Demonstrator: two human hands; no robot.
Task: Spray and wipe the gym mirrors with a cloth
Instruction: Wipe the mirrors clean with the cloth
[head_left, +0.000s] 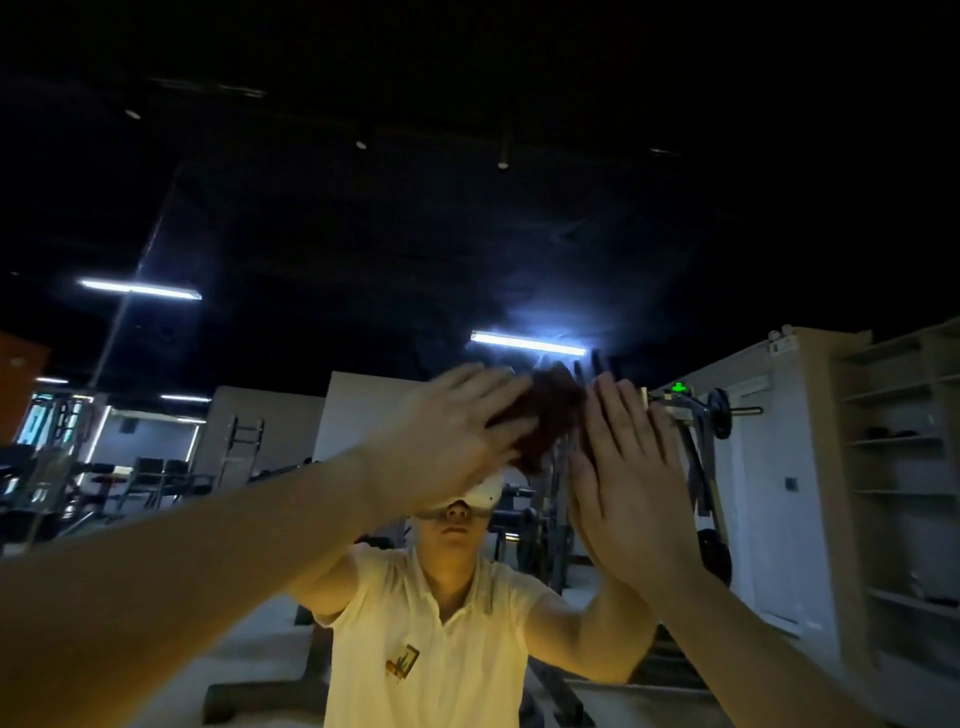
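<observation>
Head view: left hand (447, 431) was flat, fingers straight, pressing the dark red cloth (550, 415) onto the mirror (467, 234). Right hand (628, 478) was flat too, bare on the glass. Risks: palm smears, and the unpinched cloth slipping. Cloth sat bunched under the left fingertips, touching the right hand.

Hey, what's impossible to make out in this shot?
- Cloth: head view, blurred, partly covered by the left hand.
- Smears on the mirror: head view, too dark to tell.
- Right hand palm: head view, turned away toward the glass.
</observation>
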